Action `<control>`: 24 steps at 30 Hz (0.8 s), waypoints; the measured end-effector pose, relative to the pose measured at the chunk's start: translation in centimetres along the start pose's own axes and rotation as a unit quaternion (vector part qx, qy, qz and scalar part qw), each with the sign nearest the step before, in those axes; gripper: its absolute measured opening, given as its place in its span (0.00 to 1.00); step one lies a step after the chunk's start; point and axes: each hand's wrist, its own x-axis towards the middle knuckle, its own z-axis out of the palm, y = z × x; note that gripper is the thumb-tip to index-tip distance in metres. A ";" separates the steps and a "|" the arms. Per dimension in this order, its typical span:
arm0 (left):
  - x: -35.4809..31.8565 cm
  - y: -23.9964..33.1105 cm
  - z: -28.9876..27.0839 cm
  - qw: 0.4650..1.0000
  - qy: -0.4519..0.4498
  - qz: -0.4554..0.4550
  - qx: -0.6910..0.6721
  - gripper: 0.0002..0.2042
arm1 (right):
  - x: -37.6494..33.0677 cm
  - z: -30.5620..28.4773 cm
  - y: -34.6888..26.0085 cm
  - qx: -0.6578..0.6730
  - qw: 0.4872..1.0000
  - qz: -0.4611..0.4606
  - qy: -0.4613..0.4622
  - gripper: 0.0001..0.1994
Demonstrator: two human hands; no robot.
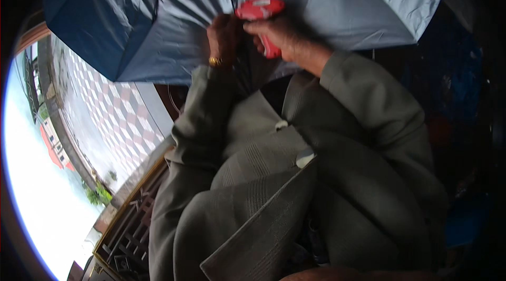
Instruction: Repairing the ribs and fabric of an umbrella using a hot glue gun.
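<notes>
A large umbrella [190, 2] with silvery blue cloth spreads across the top of the view, its ribs or seams fanning outward. My left hand [222, 36], with a gold-coloured band at the wrist, is closed against the umbrella near a dark rib or seam. Its fingertips are partly hidden. Just to the right, my right hand [282, 38] grips the handle of a red hand-held tool [260, 9]. The tool has a flat oval head with a pale patch, held up close to the cloth beside my left hand. Its exact kind is not clear.
Below my hands are my grey-green jacket [253, 165] and its sleeves. On the left, a dark lattice panel [132, 223] borders paving with a cube pattern [113, 107]. Farther out are a green plant [99, 195] and a red-roofed building [54, 146]. The right side is dark.
</notes>
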 end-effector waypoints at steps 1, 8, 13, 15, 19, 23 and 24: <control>0.0 0.2 0.0 0.991 0.013 -0.117 -0.066 0.06 | 0.1 0.0 0.1 -0.001 1.000 0.013 0.000 0.11; 3.8 3.9 -2.8 0.928 -0.149 0.007 0.341 0.08 | 0.7 -1.8 -0.8 0.006 0.990 -0.128 0.051 0.11; 11.3 6.1 -3.2 0.941 -0.031 0.077 0.328 0.12 | 5.2 -1.0 -6.9 0.012 0.980 -0.191 0.056 0.14; 14.5 5.5 -2.7 0.839 -0.049 0.207 0.502 0.14 | 8.3 -0.4 -8.0 0.003 0.961 -0.263 0.085 0.15; 15.3 6.4 -1.3 0.923 0.014 0.091 0.374 0.15 | 11.2 0.1 -8.9 0.063 0.968 -0.242 0.022 0.16; 16.3 5.2 -2.3 0.895 0.012 0.159 0.416 0.14 | 12.6 0.8 -8.8 0.024 0.972 -0.236 0.002 0.16; 16.4 5.2 -2.2 0.911 0.006 0.145 0.387 0.14 | 12.3 0.7 -9.0 0.017 0.977 -0.212 -0.010 0.15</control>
